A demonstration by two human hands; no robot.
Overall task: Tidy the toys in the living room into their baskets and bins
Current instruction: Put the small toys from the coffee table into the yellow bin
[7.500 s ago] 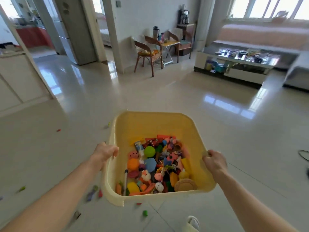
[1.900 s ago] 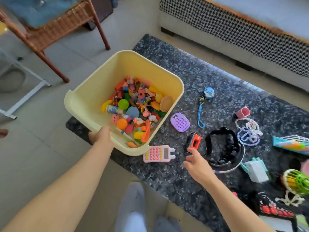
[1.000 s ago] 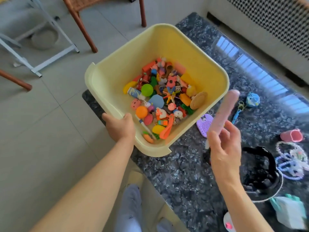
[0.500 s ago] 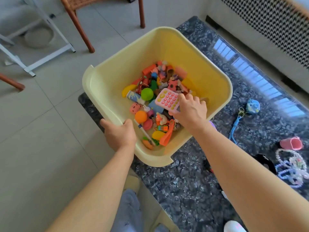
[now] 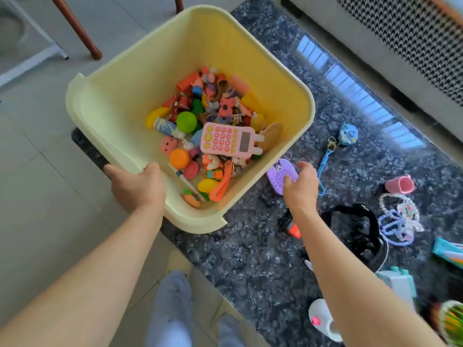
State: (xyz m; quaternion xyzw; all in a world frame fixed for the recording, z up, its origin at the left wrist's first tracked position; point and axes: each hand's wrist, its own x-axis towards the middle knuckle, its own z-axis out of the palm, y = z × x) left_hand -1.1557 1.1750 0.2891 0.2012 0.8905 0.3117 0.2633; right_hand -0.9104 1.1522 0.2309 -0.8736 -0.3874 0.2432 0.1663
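Observation:
My left hand [image 5: 137, 187] grips the near rim of a yellow plastic bin [image 5: 105, 113] that rests partly on the corner of a dark marble table [image 5: 250, 259]. Several small colourful toys fill the bin, with a pink calculator toy [image 5: 228, 142] lying on top of them. Just right of the bin, my right hand [image 5: 302, 189] closes on a purple oval keychain toy [image 5: 276, 175] that lies on the table, thumb on its face and fingers curled over its far edge.
More toys lie on the table: a blue keychain [image 5: 348, 134] with a cord, a pink cup [image 5: 399, 184], bead bracelets [image 5: 398, 219], a black band [image 5: 358, 234], a small red and black toy [image 5: 292, 227]. A wooden chair leg [image 5: 77, 28] stands left, a sofa [image 5: 400, 33] behind.
My right hand let go of the pink calculator inside the bin, came out over the rim and took hold of the purple toy on the table. My left hand still holds the bin.

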